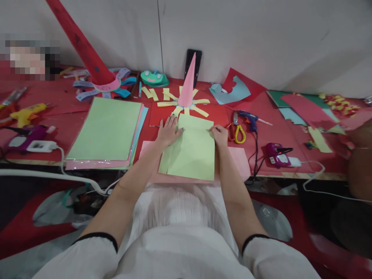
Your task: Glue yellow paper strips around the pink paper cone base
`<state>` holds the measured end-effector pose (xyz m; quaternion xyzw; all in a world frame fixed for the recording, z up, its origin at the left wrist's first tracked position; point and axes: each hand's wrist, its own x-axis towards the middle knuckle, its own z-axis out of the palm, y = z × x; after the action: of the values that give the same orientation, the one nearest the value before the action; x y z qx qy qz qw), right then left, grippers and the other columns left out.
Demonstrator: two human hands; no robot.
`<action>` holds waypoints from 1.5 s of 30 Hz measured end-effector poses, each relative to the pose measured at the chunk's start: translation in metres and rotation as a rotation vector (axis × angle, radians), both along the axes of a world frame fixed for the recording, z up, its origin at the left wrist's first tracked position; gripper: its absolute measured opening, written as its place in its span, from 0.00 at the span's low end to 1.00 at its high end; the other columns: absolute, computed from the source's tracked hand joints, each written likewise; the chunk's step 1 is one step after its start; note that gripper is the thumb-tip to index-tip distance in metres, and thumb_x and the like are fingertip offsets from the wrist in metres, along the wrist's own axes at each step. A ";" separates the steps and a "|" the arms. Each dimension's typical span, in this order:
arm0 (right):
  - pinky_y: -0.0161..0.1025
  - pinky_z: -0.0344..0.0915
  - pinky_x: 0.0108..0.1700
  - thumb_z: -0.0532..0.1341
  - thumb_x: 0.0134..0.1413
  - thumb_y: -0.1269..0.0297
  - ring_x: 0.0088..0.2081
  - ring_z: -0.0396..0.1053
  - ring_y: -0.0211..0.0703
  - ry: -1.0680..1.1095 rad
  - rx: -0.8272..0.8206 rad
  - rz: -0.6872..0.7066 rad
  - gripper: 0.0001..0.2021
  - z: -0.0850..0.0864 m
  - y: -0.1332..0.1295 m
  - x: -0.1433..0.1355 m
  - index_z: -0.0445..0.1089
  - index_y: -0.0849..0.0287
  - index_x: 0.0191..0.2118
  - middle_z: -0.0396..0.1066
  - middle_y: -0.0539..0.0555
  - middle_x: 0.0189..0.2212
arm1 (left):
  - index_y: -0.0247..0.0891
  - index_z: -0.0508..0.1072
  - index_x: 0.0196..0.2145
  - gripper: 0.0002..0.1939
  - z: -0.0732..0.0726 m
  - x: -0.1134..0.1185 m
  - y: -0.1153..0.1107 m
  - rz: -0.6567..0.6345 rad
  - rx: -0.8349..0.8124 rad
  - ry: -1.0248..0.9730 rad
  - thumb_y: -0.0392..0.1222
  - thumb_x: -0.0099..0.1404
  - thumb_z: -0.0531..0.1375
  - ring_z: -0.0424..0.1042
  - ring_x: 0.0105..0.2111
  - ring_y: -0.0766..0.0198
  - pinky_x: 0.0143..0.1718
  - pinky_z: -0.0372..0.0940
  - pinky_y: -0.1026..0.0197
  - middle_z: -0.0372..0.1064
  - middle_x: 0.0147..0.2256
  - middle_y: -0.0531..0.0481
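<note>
A light green sheet of paper lies before me over pink paper, a folded strip showing along its left side. My left hand rests on its upper left edge with fingers spread. At the upper right edge, my right hand is closed, thumb and finger pinching the sheet. Just beyond stands a pink paper cone ringed by yellow paper strips. A pair of yellow-handled scissors or pliers and a blue glue gun lie right of my right hand.
Left are a stack of coloured paper, a tall red cone, a yellow glue gun and a purple power socket. A black phone leans on the wall. Another purple socket and a person's arm are at right.
</note>
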<state>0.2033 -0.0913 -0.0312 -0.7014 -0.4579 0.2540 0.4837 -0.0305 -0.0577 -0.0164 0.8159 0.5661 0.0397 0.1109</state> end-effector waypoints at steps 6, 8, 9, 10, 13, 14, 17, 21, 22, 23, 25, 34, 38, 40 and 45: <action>0.35 0.59 0.33 0.53 0.40 0.65 0.28 0.64 0.38 0.042 0.042 0.027 0.09 -0.003 0.001 0.002 0.70 0.58 0.25 0.70 0.48 0.23 | 0.36 0.45 0.65 0.31 0.000 -0.001 -0.002 0.012 0.010 -0.074 0.51 0.69 0.38 0.37 0.66 0.56 0.64 0.31 0.43 0.37 0.66 0.45; 0.36 0.61 0.35 0.55 0.42 0.62 0.29 0.65 0.38 0.085 0.077 0.041 0.10 -0.003 0.001 0.003 0.71 0.58 0.30 0.71 0.49 0.25 | 0.37 0.45 0.65 0.29 0.001 -0.003 -0.001 0.032 0.016 -0.144 0.48 0.69 0.38 0.40 0.66 0.58 0.65 0.33 0.46 0.39 0.66 0.45; 0.37 0.62 0.36 0.56 0.43 0.60 0.30 0.65 0.38 0.110 0.094 0.050 0.11 -0.003 0.001 0.003 0.72 0.58 0.32 0.71 0.49 0.26 | 0.37 0.45 0.65 0.28 0.000 -0.004 0.000 0.048 0.021 -0.193 0.47 0.70 0.37 0.40 0.66 0.60 0.65 0.35 0.48 0.40 0.66 0.45; 0.37 0.63 0.37 0.57 0.43 0.58 0.31 0.66 0.39 0.134 0.108 0.062 0.13 -0.003 0.001 0.003 0.72 0.58 0.34 0.72 0.50 0.28 | 0.36 0.45 0.65 0.28 0.000 -0.006 0.001 0.068 0.029 -0.250 0.45 0.70 0.37 0.41 0.65 0.62 0.65 0.37 0.50 0.41 0.66 0.45; 0.39 0.64 0.39 0.59 0.43 0.55 0.34 0.67 0.40 0.202 0.119 0.134 0.16 -0.004 0.001 0.002 0.71 0.57 0.37 0.72 0.51 0.31 | 0.33 0.47 0.64 0.27 -0.002 -0.013 0.008 0.167 0.077 -0.443 0.43 0.71 0.37 0.44 0.65 0.66 0.64 0.44 0.59 0.45 0.65 0.44; 0.39 0.64 0.38 0.59 0.41 0.56 0.33 0.67 0.40 0.217 0.115 0.165 0.16 -0.005 0.002 0.002 0.71 0.57 0.38 0.72 0.51 0.32 | 0.34 0.48 0.64 0.26 -0.003 -0.015 0.011 0.208 0.094 -0.499 0.43 0.71 0.38 0.46 0.64 0.66 0.63 0.46 0.60 0.46 0.65 0.45; 0.40 0.65 0.37 0.61 0.38 0.60 0.31 0.66 0.38 0.229 0.131 0.218 0.19 -0.006 0.002 0.001 0.69 0.56 0.42 0.71 0.50 0.32 | 0.39 0.52 0.62 0.24 -0.005 -0.020 0.015 0.283 0.111 -0.623 0.42 0.69 0.43 0.56 0.60 0.66 0.61 0.52 0.60 0.55 0.61 0.46; 0.38 0.65 0.38 0.60 0.40 0.63 0.30 0.64 0.36 0.185 0.180 0.179 0.19 -0.005 0.003 -0.001 0.68 0.55 0.43 0.69 0.50 0.33 | 0.41 0.56 0.60 0.24 -0.003 -0.021 0.013 0.246 0.118 -0.664 0.39 0.66 0.49 0.64 0.55 0.64 0.58 0.57 0.58 0.67 0.53 0.47; 0.37 0.65 0.38 0.60 0.40 0.63 0.30 0.64 0.36 0.173 0.188 0.166 0.19 -0.005 0.003 -0.001 0.68 0.55 0.43 0.69 0.50 0.33 | 0.41 0.58 0.59 0.24 -0.003 -0.021 0.013 0.232 0.123 -0.659 0.38 0.65 0.51 0.65 0.54 0.64 0.58 0.57 0.57 0.69 0.51 0.48; 0.37 0.65 0.37 0.59 0.41 0.63 0.30 0.64 0.36 0.165 0.198 0.154 0.18 -0.004 0.003 -0.002 0.68 0.55 0.43 0.69 0.50 0.33 | 0.42 0.60 0.57 0.23 -0.002 -0.021 0.012 0.225 0.130 -0.657 0.37 0.65 0.52 0.66 0.53 0.64 0.57 0.58 0.57 0.70 0.50 0.48; 0.37 0.65 0.37 0.59 0.41 0.63 0.30 0.64 0.35 0.159 0.227 0.139 0.18 -0.004 0.003 -0.001 0.68 0.55 0.43 0.68 0.50 0.32 | 0.41 0.64 0.54 0.20 -0.002 -0.021 0.012 0.226 0.150 -0.674 0.36 0.63 0.53 0.67 0.52 0.64 0.56 0.59 0.58 0.70 0.49 0.48; 0.38 0.66 0.38 0.58 0.44 0.65 0.31 0.66 0.35 0.077 0.257 0.104 0.20 -0.011 0.005 0.007 0.68 0.53 0.47 0.68 0.51 0.35 | 0.42 0.66 0.52 0.19 -0.001 -0.022 0.012 0.277 0.137 -0.728 0.37 0.62 0.55 0.72 0.40 0.66 0.48 0.66 0.61 0.73 0.39 0.50; 0.39 0.67 0.40 0.59 0.44 0.62 0.31 0.67 0.36 0.121 0.263 0.115 0.25 -0.007 0.003 0.003 0.65 0.51 0.52 0.70 0.51 0.37 | 0.41 0.67 0.52 0.21 -0.004 -0.021 0.013 0.266 0.114 -0.696 0.36 0.60 0.57 0.71 0.34 0.67 0.43 0.67 0.63 0.73 0.35 0.51; 0.39 0.67 0.40 0.59 0.45 0.60 0.32 0.68 0.36 0.153 0.264 0.113 0.27 -0.004 0.002 0.001 0.61 0.50 0.55 0.72 0.52 0.39 | 0.41 0.68 0.51 0.20 -0.004 -0.021 0.014 0.256 0.135 -0.691 0.35 0.60 0.56 0.70 0.33 0.67 0.42 0.67 0.63 0.72 0.36 0.51; 0.41 0.67 0.44 0.59 0.46 0.55 0.37 0.70 0.41 0.147 0.179 0.129 0.19 -0.003 0.000 -0.003 0.70 0.54 0.45 0.74 0.53 0.38 | 0.41 0.68 0.51 0.19 -0.004 -0.023 0.014 0.262 0.158 -0.619 0.36 0.61 0.54 0.70 0.34 0.66 0.43 0.66 0.62 0.72 0.36 0.50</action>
<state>0.2003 -0.0912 -0.0340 -0.6040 -0.4861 0.2932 0.5594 -0.0532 -0.0439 -0.0204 0.6918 0.6007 0.3428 0.2077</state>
